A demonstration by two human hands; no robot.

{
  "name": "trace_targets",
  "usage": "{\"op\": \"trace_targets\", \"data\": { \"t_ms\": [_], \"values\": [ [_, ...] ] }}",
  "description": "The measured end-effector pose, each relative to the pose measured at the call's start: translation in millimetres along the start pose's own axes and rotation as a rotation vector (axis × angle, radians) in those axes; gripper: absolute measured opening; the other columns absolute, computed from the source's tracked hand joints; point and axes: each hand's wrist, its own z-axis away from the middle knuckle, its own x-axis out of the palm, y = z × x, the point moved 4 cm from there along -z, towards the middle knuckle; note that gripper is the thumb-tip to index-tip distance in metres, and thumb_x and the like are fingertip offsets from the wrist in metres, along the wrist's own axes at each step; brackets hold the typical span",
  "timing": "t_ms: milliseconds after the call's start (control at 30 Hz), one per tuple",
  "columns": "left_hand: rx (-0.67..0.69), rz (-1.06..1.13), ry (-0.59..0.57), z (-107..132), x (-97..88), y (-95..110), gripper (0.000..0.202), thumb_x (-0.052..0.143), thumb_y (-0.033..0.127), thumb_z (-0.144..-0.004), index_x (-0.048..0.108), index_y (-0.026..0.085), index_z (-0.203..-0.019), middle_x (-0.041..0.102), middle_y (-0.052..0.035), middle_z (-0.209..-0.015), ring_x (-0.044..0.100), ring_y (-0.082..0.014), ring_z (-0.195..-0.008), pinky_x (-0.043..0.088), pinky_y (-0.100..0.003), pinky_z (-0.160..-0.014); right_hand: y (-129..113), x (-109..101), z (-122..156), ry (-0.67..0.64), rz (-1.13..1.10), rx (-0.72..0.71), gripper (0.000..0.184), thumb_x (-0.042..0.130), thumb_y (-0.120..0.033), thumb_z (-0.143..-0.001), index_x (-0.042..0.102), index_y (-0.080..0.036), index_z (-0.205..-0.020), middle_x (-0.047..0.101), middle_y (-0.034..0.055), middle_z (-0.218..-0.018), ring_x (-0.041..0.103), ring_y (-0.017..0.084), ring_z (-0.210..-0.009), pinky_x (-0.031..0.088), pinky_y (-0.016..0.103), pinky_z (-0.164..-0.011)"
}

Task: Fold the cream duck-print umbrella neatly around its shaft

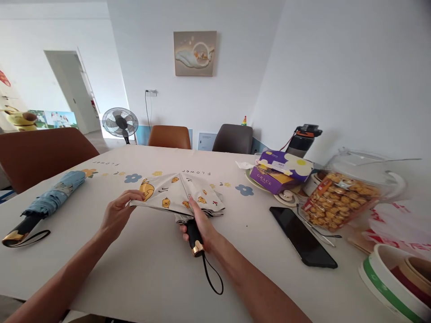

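A white folding umbrella (175, 195) printed with yellow ducks lies collapsed on the table in front of me. My right hand (199, 224) is wrapped round its black handle, whose gold end and black wrist strap (213, 278) hang toward me. My left hand (117, 213) pinches the left edge of the umbrella's loose cloth between thumb and fingers, holding a fold flat.
A rolled blue umbrella (50, 199) lies at the table's left edge. A black phone (303, 237), a purple box (281, 172), a cookie jar (343, 197), bags and stacked bowls (397, 278) crowd the right side. Chairs (169, 137) and a fan (120, 122) stand behind the flower-print table (151, 264).
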Motion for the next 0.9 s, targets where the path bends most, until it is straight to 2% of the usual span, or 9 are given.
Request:
{"op": "trace_targets", "data": {
  "t_ms": [167, 333, 433, 500, 600, 700, 767, 833, 900],
  "values": [
    [-0.063, 0.068, 0.039, 4, -5.8, -9, 0.018, 0.065, 0.039, -0.070, 0.062, 0.022, -0.068, 0.062, -0.0055, -0.092, 0.054, -0.0229, -0.097, 0.042, -0.031, -0.083, 4, 0, -4, 0.140, 0.104, -0.011, 0.031, 0.062, -0.043, -0.076, 0.045, -0.018, -0.081, 0.046, -0.0041, -0.051, 0.045, 0.009, -0.037, 0.038, 0.019, -0.029],
    [-0.052, 0.211, 0.102, 3, -8.7, -10, 0.017, 0.065, 0.038, -0.072, 0.062, 0.021, -0.067, 0.062, -0.0036, -0.092, 0.054, -0.0209, -0.099, 0.039, -0.030, -0.089, 5, -2, -4, 0.165, 0.173, -0.017, 0.032, 0.066, -0.041, -0.073, 0.047, -0.017, -0.080, 0.046, -0.0034, -0.049, 0.045, 0.010, -0.038, 0.040, 0.021, -0.029],
    [-0.039, 0.239, 0.089, 3, -8.2, -7, 0.014, 0.064, 0.034, -0.072, 0.060, 0.021, -0.068, 0.062, -0.0037, -0.093, 0.054, -0.0214, -0.101, 0.039, -0.032, -0.091, 5, -4, -4, 0.175, 0.185, -0.003, 0.031, 0.067, -0.039, -0.073, 0.046, -0.017, -0.079, 0.046, -0.0039, -0.048, 0.044, 0.010, -0.037, 0.040, 0.021, -0.029],
    [-0.038, 0.173, 0.063, 3, -7.6, -7, 0.011, 0.062, 0.030, -0.071, 0.059, 0.021, -0.068, 0.063, -0.0044, -0.094, 0.054, -0.0227, -0.102, 0.040, -0.033, -0.090, 5, -4, -5, 0.167, 0.170, -0.016, 0.029, 0.067, -0.036, -0.073, 0.045, -0.017, -0.077, 0.045, -0.0042, -0.048, 0.044, 0.009, -0.038, 0.039, 0.020, -0.029],
    [-0.037, -0.056, 0.008, 3, -6.4, -12, 0.004, 0.054, 0.021, -0.069, 0.057, 0.021, -0.066, 0.064, -0.0036, -0.093, 0.056, -0.0225, -0.100, 0.041, -0.033, -0.088, 5, -5, -7, 0.149, 0.140, -0.041, 0.027, 0.067, -0.033, -0.072, 0.045, -0.017, -0.074, 0.044, -0.0045, -0.048, 0.044, 0.009, -0.039, 0.039, 0.019, -0.029],
    [0.044, -0.302, -0.141, 2, -1.0, -22, 0.018, 0.042, 0.012, -0.064, 0.056, 0.022, -0.059, 0.066, -0.0011, -0.082, 0.059, -0.0196, -0.088, 0.042, -0.033, -0.086, 6, -6, -7, 0.157, 0.131, -0.051, 0.026, 0.067, -0.031, -0.072, 0.044, -0.017, -0.074, 0.043, -0.0050, -0.048, 0.045, 0.009, -0.038, 0.039, 0.019, -0.028],
    [0.075, -0.414, -0.193, 1, 1.5, -27, 0.024, 0.037, 0.011, -0.064, 0.056, 0.023, -0.055, 0.067, 0.0002, -0.076, 0.060, -0.0185, -0.082, 0.042, -0.034, -0.086, 6, -6, -7, 0.164, 0.140, -0.071, 0.025, 0.066, -0.029, -0.072, 0.044, -0.017, -0.074, 0.042, -0.0055, -0.048, 0.044, 0.009, -0.036, 0.038, 0.020, -0.027],
    [0.014, -0.466, -0.128, 0, 0.8, -27, 0.026, 0.035, 0.012, -0.067, 0.058, 0.023, -0.059, 0.068, 0.0005, -0.080, 0.061, -0.0186, -0.084, 0.044, -0.034, -0.085, 6, -5, -5, 0.167, 0.171, -0.083, 0.024, 0.064, -0.030, -0.074, 0.043, -0.018, -0.073, 0.042, -0.0057, -0.045, 0.043, 0.009, -0.035, 0.038, 0.020, -0.027],
    [-0.041, -0.445, -0.032, -2, 3.6, -18, 0.027, 0.036, 0.015, -0.072, 0.061, 0.023, -0.070, 0.068, -0.0007, -0.091, 0.060, -0.0194, -0.093, 0.045, -0.033, -0.084, 6, -4, -4, 0.179, 0.219, -0.068, 0.023, 0.061, -0.031, -0.075, 0.043, -0.018, -0.073, 0.042, -0.0054, -0.042, 0.041, 0.009, -0.032, 0.037, 0.020, -0.027]
  ]
}}
